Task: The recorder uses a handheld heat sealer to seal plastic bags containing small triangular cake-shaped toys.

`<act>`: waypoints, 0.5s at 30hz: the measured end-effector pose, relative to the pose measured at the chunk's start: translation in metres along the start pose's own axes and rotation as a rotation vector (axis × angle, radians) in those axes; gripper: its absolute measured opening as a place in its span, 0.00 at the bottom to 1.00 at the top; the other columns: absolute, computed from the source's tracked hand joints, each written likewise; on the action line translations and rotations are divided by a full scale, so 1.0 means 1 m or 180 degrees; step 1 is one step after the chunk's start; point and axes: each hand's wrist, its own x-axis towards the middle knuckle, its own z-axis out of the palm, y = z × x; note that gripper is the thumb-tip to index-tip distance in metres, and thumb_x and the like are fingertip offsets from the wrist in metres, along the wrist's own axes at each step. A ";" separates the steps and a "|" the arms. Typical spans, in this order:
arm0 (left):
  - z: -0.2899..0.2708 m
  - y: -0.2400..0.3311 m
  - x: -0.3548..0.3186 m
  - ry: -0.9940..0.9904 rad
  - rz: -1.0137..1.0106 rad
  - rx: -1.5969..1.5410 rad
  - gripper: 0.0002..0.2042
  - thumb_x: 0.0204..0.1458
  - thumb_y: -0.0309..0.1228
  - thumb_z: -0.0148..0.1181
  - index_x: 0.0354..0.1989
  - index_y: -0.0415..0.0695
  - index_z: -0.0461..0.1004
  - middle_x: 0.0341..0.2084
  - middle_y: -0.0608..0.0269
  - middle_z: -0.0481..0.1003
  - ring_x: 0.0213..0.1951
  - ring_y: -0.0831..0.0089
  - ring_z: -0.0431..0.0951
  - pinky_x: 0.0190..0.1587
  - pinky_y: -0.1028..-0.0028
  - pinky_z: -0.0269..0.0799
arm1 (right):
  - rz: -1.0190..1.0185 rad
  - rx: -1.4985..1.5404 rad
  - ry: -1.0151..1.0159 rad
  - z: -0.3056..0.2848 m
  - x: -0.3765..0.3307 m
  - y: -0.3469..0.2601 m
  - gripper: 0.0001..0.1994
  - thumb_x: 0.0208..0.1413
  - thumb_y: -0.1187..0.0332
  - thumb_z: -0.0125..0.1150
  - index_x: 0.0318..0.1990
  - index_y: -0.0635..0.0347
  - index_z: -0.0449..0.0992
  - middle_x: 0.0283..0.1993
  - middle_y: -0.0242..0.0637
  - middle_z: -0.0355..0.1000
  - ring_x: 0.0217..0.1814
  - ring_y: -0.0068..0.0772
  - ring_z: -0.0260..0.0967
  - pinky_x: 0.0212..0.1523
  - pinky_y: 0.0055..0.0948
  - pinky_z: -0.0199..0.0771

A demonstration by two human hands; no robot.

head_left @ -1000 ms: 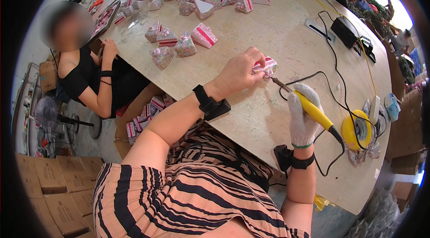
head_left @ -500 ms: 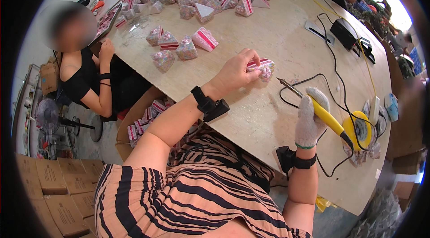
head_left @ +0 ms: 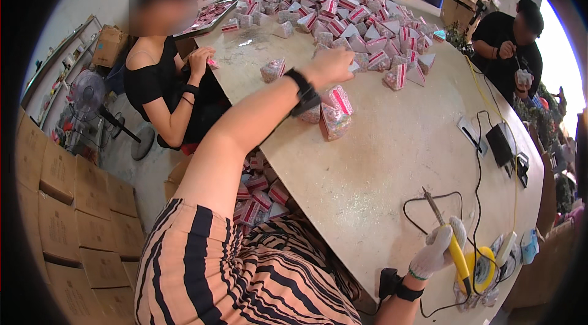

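My left grip (head_left: 332,66) curls beside cake slices (head_left: 373,40) heaped on the desk (head_left: 367,163) (holding one? I cannot tell). My gloved right grip (head_left: 435,250), farther off, clasps a yellow soldering iron (head_left: 458,257), tip pointing away from me.

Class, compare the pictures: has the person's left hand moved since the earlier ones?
Yes. Judged against the big heap of wedges, the left hand has moved forward, away from the body, to the heap's near edge.
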 end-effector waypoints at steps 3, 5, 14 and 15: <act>0.016 -0.022 0.052 -0.0368 -0.0110 0.0507 0.18 0.39 0.37 0.63 0.38 0.41 0.71 0.38 0.47 0.71 0.39 0.52 0.74 0.41 0.61 0.71 | -0.0008 -0.0141 0.0164 0.000 0.001 0.001 0.09 0.52 0.72 0.52 0.41 0.65 0.71 0.21 0.28 0.61 0.18 0.14 0.53 0.17 0.13 0.49; 0.024 -0.024 0.072 -0.0793 -0.0236 0.0832 0.20 0.38 0.37 0.64 0.40 0.41 0.71 0.40 0.47 0.71 0.42 0.52 0.74 0.42 0.61 0.72 | -0.0004 -0.0190 0.0163 0.001 0.000 0.000 0.09 0.53 0.71 0.52 0.41 0.65 0.70 0.21 0.28 0.61 0.18 0.15 0.53 0.17 0.13 0.49; 0.078 -0.040 0.083 -0.1141 -0.0431 0.0945 0.24 0.35 0.33 0.66 0.45 0.39 0.72 0.46 0.42 0.68 0.46 0.51 0.73 0.47 0.61 0.71 | -0.0110 -0.0309 0.0031 0.003 0.002 0.003 0.10 0.52 0.74 0.50 0.42 0.66 0.68 0.26 0.32 0.62 0.19 0.16 0.54 0.17 0.15 0.53; 0.073 -0.039 0.081 -0.1210 -0.0361 0.0919 0.24 0.35 0.32 0.65 0.45 0.39 0.71 0.46 0.42 0.68 0.45 0.51 0.73 0.46 0.61 0.71 | -0.0070 -0.0293 0.0164 -0.001 0.001 0.010 0.10 0.52 0.73 0.52 0.42 0.66 0.69 0.27 0.32 0.62 0.19 0.16 0.55 0.18 0.15 0.54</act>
